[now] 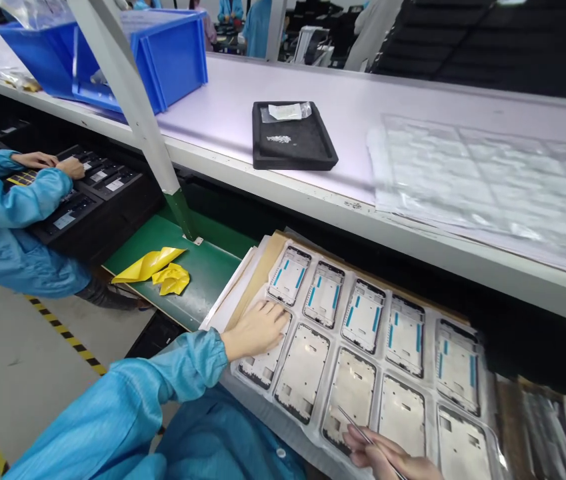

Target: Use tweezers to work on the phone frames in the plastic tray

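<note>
My left hand (257,331) lies palm down over the leftmost phone frame (259,363) in the near row of a clear plastic tray (333,339), its fingers stretched out. My right hand (387,459), partly cut off by the bottom edge, grips thin metal tweezers (357,428). Their tip is over a bare metal phone frame (350,383) in the same row; whether it touches cannot be told. Behind these, the far row holds several phone frames with blue strips, such as this phone frame (363,315).
A black foam tray (295,157) with small white pieces sits on the shelf (223,110), between blue bins (175,63) and plastic-wrapped sheets (487,173). Crumpled yellow film (173,279) lies on the green bench (203,273). A slanted post (135,113) stands left; beyond it a co-worker's hands (70,167) work.
</note>
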The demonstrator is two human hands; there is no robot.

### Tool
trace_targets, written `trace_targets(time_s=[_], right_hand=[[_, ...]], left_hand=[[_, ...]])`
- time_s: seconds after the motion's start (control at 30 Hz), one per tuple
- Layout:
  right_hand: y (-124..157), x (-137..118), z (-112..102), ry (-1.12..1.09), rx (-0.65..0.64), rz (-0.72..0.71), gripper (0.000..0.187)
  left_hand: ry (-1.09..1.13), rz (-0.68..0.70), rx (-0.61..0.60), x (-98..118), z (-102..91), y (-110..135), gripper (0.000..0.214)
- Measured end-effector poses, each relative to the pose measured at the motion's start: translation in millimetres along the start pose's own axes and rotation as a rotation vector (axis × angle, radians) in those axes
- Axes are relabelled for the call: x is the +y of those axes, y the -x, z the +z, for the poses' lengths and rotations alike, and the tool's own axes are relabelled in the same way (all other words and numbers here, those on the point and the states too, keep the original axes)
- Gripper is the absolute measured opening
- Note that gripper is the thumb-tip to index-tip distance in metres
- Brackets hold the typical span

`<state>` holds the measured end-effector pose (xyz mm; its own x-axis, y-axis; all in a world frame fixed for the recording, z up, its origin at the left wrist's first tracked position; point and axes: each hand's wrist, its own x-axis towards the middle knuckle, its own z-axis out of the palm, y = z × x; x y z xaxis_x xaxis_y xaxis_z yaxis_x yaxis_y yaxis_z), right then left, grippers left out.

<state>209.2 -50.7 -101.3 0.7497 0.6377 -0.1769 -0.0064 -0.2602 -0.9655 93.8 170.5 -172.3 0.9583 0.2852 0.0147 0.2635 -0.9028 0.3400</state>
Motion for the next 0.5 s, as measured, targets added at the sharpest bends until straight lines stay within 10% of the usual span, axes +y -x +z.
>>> trace_targets(time_s=[0.27, 0.5], right_hand=[[14.9, 58.8, -6.2, -0.094, 0.066, 0.209, 0.056], [-12.4, 71.7, -8.2, -0.339, 0.149, 0.422, 0.044]], left_hand=[[-0.052, 0.045, -0.118, 2.4, -20.6, -4.4, 0.082], [0.294, -0.074, -0.29, 19.4, -45.6, -4.8, 0.036]])
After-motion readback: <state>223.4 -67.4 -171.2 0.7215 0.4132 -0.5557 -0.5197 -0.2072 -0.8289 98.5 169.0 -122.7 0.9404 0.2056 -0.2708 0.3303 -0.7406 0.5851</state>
